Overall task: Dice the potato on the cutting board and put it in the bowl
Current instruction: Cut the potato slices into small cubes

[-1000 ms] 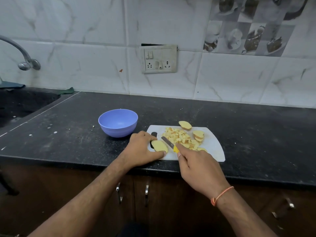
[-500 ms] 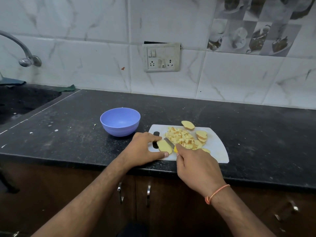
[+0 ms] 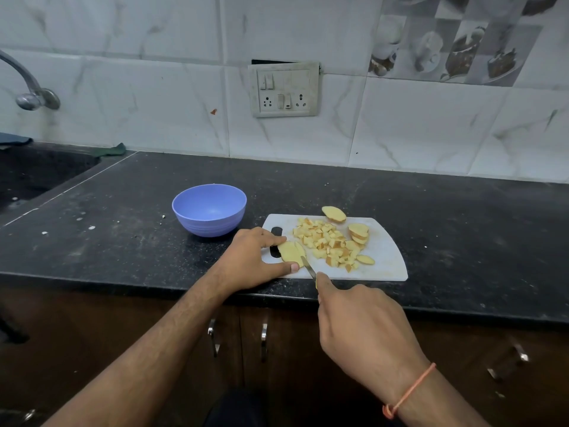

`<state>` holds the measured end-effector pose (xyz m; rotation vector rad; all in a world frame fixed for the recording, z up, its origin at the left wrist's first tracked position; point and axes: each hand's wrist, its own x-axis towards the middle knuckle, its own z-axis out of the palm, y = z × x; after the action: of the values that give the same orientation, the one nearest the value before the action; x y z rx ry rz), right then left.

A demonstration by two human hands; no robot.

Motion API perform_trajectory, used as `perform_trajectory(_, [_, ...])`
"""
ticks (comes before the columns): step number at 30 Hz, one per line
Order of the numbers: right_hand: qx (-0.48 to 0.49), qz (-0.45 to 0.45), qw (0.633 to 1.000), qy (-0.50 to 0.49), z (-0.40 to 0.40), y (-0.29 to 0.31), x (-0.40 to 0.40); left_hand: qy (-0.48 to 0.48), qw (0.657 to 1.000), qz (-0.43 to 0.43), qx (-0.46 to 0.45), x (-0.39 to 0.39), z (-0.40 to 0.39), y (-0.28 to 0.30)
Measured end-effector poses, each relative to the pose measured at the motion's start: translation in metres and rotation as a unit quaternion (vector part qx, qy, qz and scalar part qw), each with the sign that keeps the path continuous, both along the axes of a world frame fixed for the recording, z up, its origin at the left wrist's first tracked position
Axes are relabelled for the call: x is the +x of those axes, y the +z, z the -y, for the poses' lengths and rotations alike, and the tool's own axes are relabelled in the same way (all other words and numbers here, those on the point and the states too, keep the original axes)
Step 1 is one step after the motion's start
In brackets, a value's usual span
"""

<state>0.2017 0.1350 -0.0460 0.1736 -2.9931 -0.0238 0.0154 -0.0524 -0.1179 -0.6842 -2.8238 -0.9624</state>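
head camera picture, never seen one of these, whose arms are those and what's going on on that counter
The camera sits on a person's head, looking forward and down, so the two arms are the wearer's own; no machine is involved. On the dark counter lies a white cutting board with a pile of diced potato and a few uncut slices. The left hand holds a potato slice steady on the board. The right hand grips a small knife, its blade at that slice. A blue bowl beside the board is empty.
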Motion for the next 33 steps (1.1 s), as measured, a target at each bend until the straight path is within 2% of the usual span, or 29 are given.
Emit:
perform_trajectory(9, [-0.049, -0.046, 0.998, -0.001, -0.004, 0.009, 0.003, -0.007, 1.0, -0.005, 0.002, 0.005, 0.0, 0.001])
perform_trajectory(16, [-0.089, -0.044, 0.995, 0.001, 0.006, 0.009, -0.029, 0.002, 0.998, 0.007, 0.056, 0.007, 0.005, 0.007])
perform_trajectory(26, [-0.046, -0.028, 0.999, -0.004, 0.017, -0.01, -0.051, 0.0, 0.997, 0.016, 0.077, 0.006, 0.006, 0.007])
perform_trajectory(33, [-0.013, 0.007, 1.0, 0.011, 0.012, -0.009, -0.021, -0.005, 0.999, 0.001, 0.051, 0.004, 0.004, 0.008])
